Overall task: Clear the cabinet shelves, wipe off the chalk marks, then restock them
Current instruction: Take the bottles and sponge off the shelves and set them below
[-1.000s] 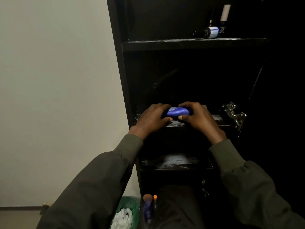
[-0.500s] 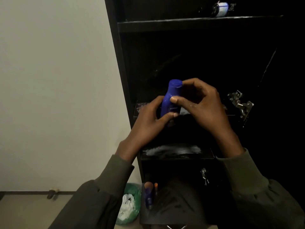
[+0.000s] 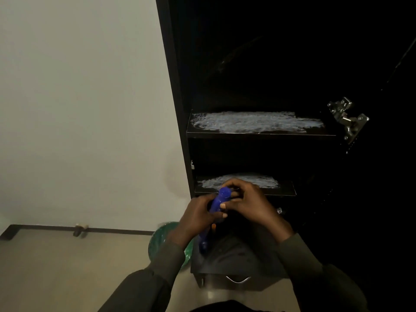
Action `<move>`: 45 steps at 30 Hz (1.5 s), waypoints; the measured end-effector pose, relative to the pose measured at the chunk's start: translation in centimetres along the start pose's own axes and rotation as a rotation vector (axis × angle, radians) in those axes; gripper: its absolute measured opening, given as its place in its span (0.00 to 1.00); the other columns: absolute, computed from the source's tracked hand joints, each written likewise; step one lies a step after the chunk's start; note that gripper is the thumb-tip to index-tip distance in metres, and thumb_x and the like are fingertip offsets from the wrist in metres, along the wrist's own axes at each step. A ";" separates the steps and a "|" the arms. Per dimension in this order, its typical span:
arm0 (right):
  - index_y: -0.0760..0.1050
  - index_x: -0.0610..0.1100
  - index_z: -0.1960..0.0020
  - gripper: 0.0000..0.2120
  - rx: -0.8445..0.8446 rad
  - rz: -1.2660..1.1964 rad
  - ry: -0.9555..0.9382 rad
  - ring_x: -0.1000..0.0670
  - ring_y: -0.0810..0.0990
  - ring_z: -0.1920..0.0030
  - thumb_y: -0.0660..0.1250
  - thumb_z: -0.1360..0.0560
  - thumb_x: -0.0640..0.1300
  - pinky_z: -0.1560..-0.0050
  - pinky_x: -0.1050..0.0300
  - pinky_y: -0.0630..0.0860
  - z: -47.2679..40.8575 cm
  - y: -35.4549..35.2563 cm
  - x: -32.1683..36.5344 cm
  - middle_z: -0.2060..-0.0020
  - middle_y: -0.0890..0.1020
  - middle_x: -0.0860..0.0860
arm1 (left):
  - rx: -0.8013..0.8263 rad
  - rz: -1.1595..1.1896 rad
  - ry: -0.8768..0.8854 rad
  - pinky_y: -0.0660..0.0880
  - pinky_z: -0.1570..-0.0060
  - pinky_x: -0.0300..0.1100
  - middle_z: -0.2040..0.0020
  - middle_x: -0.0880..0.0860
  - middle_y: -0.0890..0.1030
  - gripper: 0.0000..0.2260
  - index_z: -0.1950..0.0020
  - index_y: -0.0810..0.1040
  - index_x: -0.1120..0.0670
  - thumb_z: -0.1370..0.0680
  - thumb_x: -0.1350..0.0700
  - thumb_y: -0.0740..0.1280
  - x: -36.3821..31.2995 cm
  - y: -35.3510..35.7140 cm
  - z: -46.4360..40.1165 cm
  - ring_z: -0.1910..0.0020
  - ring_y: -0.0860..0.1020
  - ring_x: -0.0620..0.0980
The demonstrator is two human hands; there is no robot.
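Note:
A small blue bottle (image 3: 220,199) is held upright between both hands, in front of the lower shelf. My left hand (image 3: 198,216) grips its lower body; my right hand (image 3: 248,202) wraps its upper part from the right. The black cabinet (image 3: 173,86) stands open. Its middle shelf (image 3: 258,132) is bare and smeared with white chalk marks (image 3: 256,121). The lower shelf (image 3: 283,191) carries more chalk, partly hidden by my hands. Below my hands another blue bottle (image 3: 203,240) and an orange-tipped item (image 3: 213,226) stand on a dark surface.
A metal door hinge (image 3: 347,119) juts out at the cabinet's right side. A dark drawer unit with a metal handle (image 3: 237,279) sits under the shelves. A green bin (image 3: 162,240) stands on the floor at the cabinet's left, by the white wall.
Both hands lifted the blue bottle off the middle shelf, turned it upright and lowered it to the lower shelf's level. My view tilted downward; the top shelf is out of sight.

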State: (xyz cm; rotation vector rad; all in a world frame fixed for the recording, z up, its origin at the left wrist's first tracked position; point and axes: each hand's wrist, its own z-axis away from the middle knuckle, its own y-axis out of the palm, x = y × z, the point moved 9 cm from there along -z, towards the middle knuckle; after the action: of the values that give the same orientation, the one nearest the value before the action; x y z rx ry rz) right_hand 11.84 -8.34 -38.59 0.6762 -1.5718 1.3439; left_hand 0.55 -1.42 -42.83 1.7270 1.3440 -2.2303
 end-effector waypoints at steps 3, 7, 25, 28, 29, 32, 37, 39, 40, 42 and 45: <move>0.78 0.53 0.53 0.20 0.035 0.061 0.071 0.57 0.84 0.56 0.78 0.36 0.33 0.52 0.51 0.83 -0.3 2.8 -4.1 0.57 0.84 0.53 | 0.037 -0.081 -0.059 0.70 0.63 0.29 0.55 0.49 0.84 0.16 0.48 0.82 0.51 0.33 0.50 0.78 3.6 2.9 0.1 0.60 0.80 0.45; 0.78 0.54 0.56 0.19 0.048 0.165 0.143 0.61 0.82 0.61 0.79 0.38 0.35 0.58 0.62 0.81 -0.1 5.3 -8.2 0.62 0.83 0.55 | 0.045 -0.150 -0.100 0.66 0.65 0.31 0.54 0.55 0.85 0.15 0.49 0.82 0.55 0.31 0.50 0.77 6.1 5.1 0.4 0.55 0.82 0.52; 0.79 0.46 0.53 0.09 0.040 0.380 0.207 0.48 0.81 0.56 0.67 0.32 0.40 0.51 0.52 0.78 -0.5 9.1 -15.7 0.56 0.83 0.49 | 0.010 -0.106 -0.195 0.75 0.57 0.40 0.55 0.53 0.86 0.14 0.51 0.84 0.52 0.28 0.55 0.61 10.1 7.1 -0.3 0.56 0.83 0.50; 0.76 0.44 0.40 0.15 0.054 0.403 0.261 0.46 0.77 0.45 0.68 0.27 0.39 0.45 0.57 0.71 -0.5 9.8 -16.6 0.47 0.79 0.45 | 0.019 -0.119 -0.187 0.70 0.61 0.36 0.57 0.54 0.86 0.13 0.53 0.84 0.52 0.29 0.55 0.60 10.4 7.2 -0.4 0.59 0.82 0.50; 0.75 0.43 0.38 0.16 0.067 0.419 0.271 0.46 0.77 0.43 0.68 0.26 0.39 0.44 0.58 0.70 -0.7 10.0 -17.0 0.45 0.78 0.44 | 0.025 -0.109 -0.183 0.69 0.62 0.36 0.58 0.54 0.85 0.13 0.54 0.84 0.53 0.29 0.55 0.60 10.5 7.3 -0.5 0.60 0.81 0.50; 0.75 0.43 0.38 0.16 0.076 0.443 0.245 0.45 0.76 0.42 0.67 0.26 0.39 0.45 0.60 0.69 -1.0 10.4 -17.2 0.44 0.78 0.45 | 0.025 -0.089 -0.169 0.68 0.63 0.35 0.61 0.54 0.85 0.14 0.57 0.84 0.54 0.30 0.54 0.59 10.6 7.3 -0.6 0.65 0.78 0.44; 0.77 0.46 0.58 0.05 0.080 0.380 0.161 0.47 0.80 0.62 0.64 0.32 0.43 0.58 0.46 0.78 -2.1 11.5 -22.1 0.62 0.82 0.50 | 0.015 -0.110 -0.183 0.66 0.65 0.28 0.61 0.54 0.85 0.09 0.56 0.84 0.55 0.26 0.60 0.64 11.1 7.1 -0.9 0.65 0.76 0.42; 0.78 0.48 0.54 0.06 0.107 0.405 0.137 0.46 0.82 0.57 0.65 0.29 0.44 0.52 0.49 0.78 -2.1 12.1 -21.7 0.57 0.81 0.52 | 0.014 -0.099 -0.193 0.68 0.64 0.30 0.61 0.53 0.85 0.08 0.56 0.84 0.54 0.25 0.61 0.65 11.5 7.1 -0.9 0.64 0.77 0.43; 0.79 0.46 0.48 0.09 0.108 0.410 0.149 0.45 0.81 0.51 0.66 0.28 0.43 0.47 0.53 0.76 -1.7 11.7 -20.0 0.52 0.80 0.52 | 0.012 -0.102 -0.197 0.67 0.63 0.27 0.60 0.53 0.85 0.07 0.56 0.84 0.54 0.25 0.61 0.66 11.6 7.0 -0.8 0.63 0.78 0.43; 0.76 0.43 0.39 0.15 0.110 0.432 0.234 0.45 0.77 0.43 0.67 0.25 0.40 0.45 0.61 0.68 -1.5 11.7 -20.0 0.45 0.78 0.48 | 0.004 -0.118 -0.198 0.65 0.63 0.22 0.58 0.53 0.86 0.08 0.54 0.85 0.54 0.26 0.62 0.67 11.5 6.8 -0.8 0.59 0.81 0.46; 0.75 0.44 0.37 0.17 0.118 0.455 0.266 0.45 0.76 0.41 0.67 0.26 0.40 0.47 0.64 0.64 -1.8 12.2 -20.6 0.42 0.78 0.45 | 0.012 -0.133 -0.202 0.71 0.58 0.30 0.56 0.53 0.86 0.08 0.52 0.85 0.53 0.27 0.60 0.68 11.7 6.8 -0.7 0.55 0.82 0.47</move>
State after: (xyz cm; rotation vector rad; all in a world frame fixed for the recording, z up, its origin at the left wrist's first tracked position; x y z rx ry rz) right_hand 10.44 -6.82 -62.55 0.1946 -1.4862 1.7903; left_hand -0.17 0.15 -56.26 1.4069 1.4395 -2.4092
